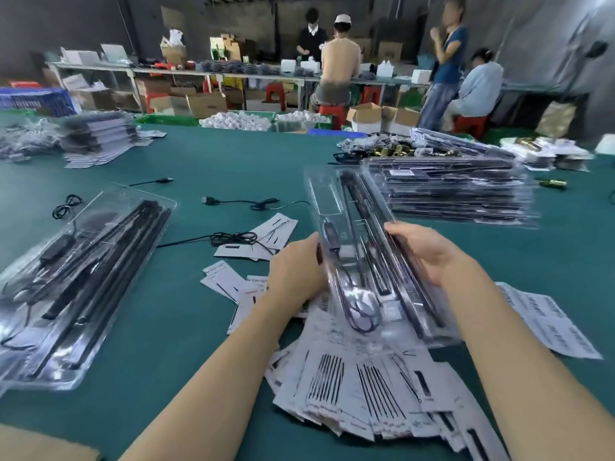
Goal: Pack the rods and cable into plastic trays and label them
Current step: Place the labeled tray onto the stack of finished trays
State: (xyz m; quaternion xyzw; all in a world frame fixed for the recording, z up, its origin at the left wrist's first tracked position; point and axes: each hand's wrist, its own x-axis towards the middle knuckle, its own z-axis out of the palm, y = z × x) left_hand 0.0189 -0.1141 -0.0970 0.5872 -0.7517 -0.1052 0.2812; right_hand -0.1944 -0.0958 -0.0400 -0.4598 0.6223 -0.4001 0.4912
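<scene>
While held above scattered paper label cards [352, 377], long glossy clear plastic tray [366, 261] with thin black rods [392, 247] and coiled cable [362, 314] sits between left hand [296, 271] and right hand [429, 254], fingers curled round both edges.

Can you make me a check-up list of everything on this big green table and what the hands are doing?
Surface: green table.
Job's things: clear tray with rods and cable; filled tray stack; more trays at left.
Clutter: loose label cards.
Grips: left hand and right hand grip the tray's edges.
Cables: loose black cables on table.
Surroundings: people at a far bench, boxes.
</scene>
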